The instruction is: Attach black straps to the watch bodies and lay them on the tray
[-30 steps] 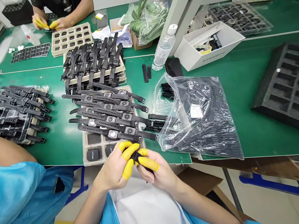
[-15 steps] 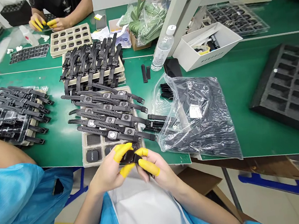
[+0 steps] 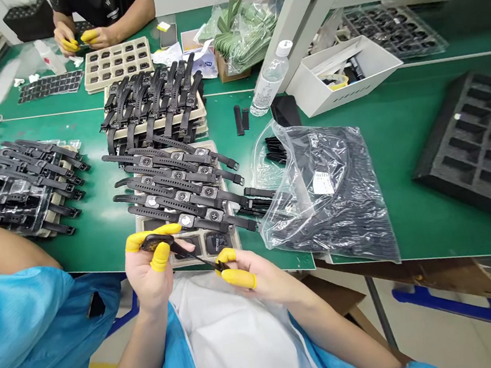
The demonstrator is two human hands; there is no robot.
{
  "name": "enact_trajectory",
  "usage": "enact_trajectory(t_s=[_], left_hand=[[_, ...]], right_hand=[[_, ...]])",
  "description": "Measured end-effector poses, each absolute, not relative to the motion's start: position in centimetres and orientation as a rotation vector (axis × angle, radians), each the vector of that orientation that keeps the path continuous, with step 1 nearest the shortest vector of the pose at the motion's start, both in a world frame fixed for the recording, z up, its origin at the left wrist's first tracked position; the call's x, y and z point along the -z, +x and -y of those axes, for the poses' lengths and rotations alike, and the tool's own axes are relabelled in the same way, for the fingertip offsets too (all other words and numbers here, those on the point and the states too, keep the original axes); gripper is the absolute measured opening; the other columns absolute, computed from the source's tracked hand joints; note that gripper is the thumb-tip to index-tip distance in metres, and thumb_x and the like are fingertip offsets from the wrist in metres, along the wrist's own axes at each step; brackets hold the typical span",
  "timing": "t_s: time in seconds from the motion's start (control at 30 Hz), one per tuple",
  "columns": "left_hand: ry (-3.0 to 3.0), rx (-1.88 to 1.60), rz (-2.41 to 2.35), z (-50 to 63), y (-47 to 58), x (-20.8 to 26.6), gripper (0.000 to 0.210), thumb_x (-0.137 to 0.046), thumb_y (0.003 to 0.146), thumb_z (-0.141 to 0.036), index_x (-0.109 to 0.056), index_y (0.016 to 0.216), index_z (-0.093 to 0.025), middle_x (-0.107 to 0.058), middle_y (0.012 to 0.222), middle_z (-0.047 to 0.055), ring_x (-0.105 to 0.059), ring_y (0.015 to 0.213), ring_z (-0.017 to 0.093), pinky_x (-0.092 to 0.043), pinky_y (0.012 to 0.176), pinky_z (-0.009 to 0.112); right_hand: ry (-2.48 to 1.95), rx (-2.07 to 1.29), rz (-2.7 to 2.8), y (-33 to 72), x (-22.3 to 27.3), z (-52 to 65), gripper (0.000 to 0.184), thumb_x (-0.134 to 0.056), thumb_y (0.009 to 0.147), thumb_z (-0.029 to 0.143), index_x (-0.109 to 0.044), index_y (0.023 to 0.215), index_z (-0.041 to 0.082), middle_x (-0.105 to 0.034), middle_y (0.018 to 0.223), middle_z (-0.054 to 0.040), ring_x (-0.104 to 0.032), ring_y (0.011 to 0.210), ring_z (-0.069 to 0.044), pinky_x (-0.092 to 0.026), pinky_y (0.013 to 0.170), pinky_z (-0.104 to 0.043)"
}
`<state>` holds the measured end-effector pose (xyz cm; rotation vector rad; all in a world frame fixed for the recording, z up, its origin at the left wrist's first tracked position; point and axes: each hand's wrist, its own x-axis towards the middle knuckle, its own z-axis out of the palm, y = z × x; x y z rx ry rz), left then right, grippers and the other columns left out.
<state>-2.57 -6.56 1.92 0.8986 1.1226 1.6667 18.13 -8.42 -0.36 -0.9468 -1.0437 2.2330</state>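
Note:
My left hand (image 3: 151, 273), with yellow finger cots, grips a black smartwatch (image 3: 154, 240) by its case, tilted above the front left of a beige tray. A black strap (image 3: 197, 257) stretches from the case to my right hand (image 3: 251, 271), whose cot-covered thumb and finger pinch its far end. Right behind my hands, the beige tray (image 3: 236, 237) bears rows of strapped watches (image 3: 179, 195) lying face down; its front compartments show dark pieces without straps. Beside it on the right lies a clear plastic bag (image 3: 342, 208) full of black straps, some spilling from its mouth.
More strapped watches (image 3: 152, 100) are stacked behind, and others (image 3: 34, 180) at left. A water bottle (image 3: 271, 79), a white box (image 3: 344, 79) and a black foam tray (image 3: 482, 143) stand to the right. A co-worker's arm (image 3: 7, 249) is close on my left; another person sits opposite.
My left hand has moved left and up with the watch, away from my right hand. The strap is now drawn out straight between them. Across the table, the co-worker's hands shifted slightly.

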Motion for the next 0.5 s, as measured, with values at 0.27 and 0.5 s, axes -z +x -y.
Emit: enact_trajectory(t_s=[0.27,0.5], left_hand=[[0.836,-1.957,-1.302,5.0,-5.7,-3.2,0.043,-0.091,0.079,-0.039,-0.058,0.099,-0.02,-0.081,0.095,-0.001,-0.071,0.053,0.014,-0.063,0.053,0.027],[1.627,-1.026,-1.268,8.0,-4.5,-2.2,0.037,-0.062,0.098,-0.017,-0.067,0.134,-0.022,-0.077,0.125,0.011,-0.079,0.099,0.023,-0.068,0.086,0.034]], right_hand=[[-0.909,-2.171,1.325,18.9,0.4,7.9,0.024,-0.07,0.094,0.043,-0.064,0.091,0.02,-0.057,0.079,0.0021,-0.046,0.063,-0.011,-0.037,0.057,-0.025],[-0.846,-2.1,0.947,17.0,-0.2,9.0,0.035,-0.067,0.096,0.055,-0.056,0.098,0.021,-0.047,0.059,0.0092,-0.033,0.048,-0.009,-0.025,0.046,-0.024]])
